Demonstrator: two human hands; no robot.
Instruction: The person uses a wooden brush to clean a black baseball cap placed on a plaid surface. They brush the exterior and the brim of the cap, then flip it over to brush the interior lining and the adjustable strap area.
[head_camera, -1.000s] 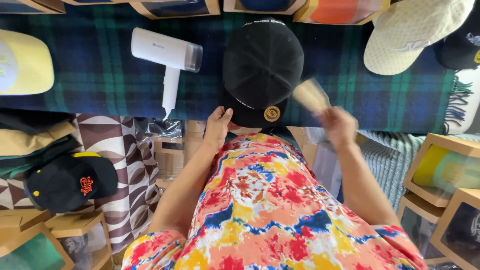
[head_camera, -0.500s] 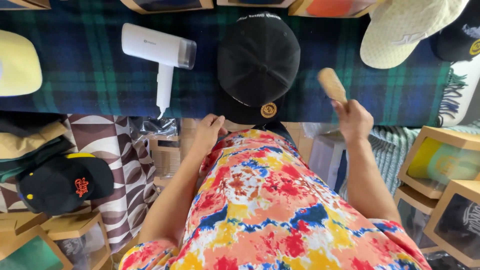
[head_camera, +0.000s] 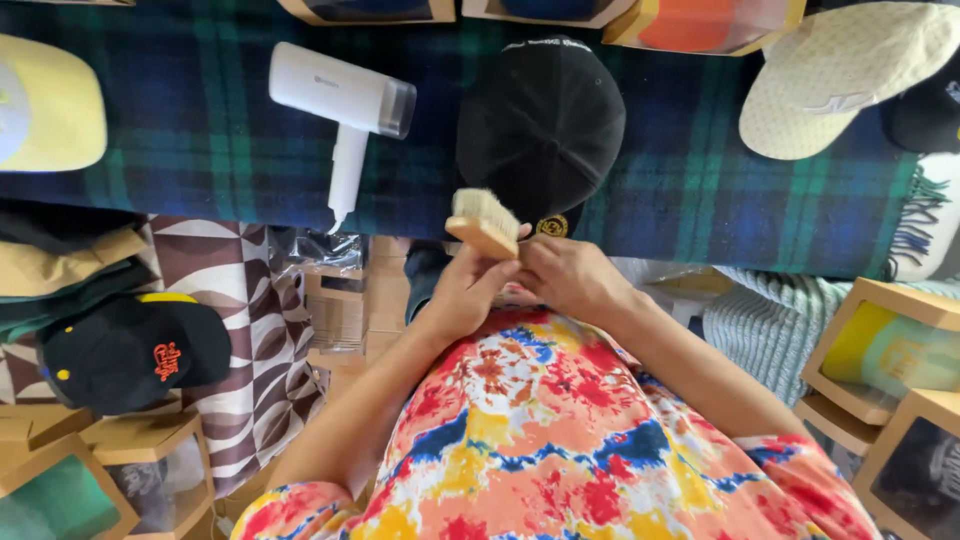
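Since the earlier frame the wooden brush (head_camera: 483, 222) has come across from the right side, where the right hand alone raised it beside the cap, to the middle in front of the person's chest, and the left hand has come up off the bench edge to meet it. The left hand (head_camera: 468, 290) now curls its fingers around the brush's wooden block from below, with the pale bristles turned up and away toward the bench. The right hand (head_camera: 565, 275) is closed in a loose fist just beside it, its fingertips touching the brush's near end, so both hands grip the one brush between them. The brush hangs just in front of the brim of the black cap (head_camera: 540, 130), which lies crown up on the bench (head_camera: 700, 200), covered in a dark blue and green plaid blanket. Left of the cap lies a white handheld steamer (head_camera: 345, 110), nozzle toward the cap and handle pointing to the bench edge. A yellow cap (head_camera: 45, 115) sits at the far left and a cream cap (head_camera: 840, 75) at the far right. Below the bench on the left, another black cap with red embroidery (head_camera: 130, 350) rests on wooden boxes.
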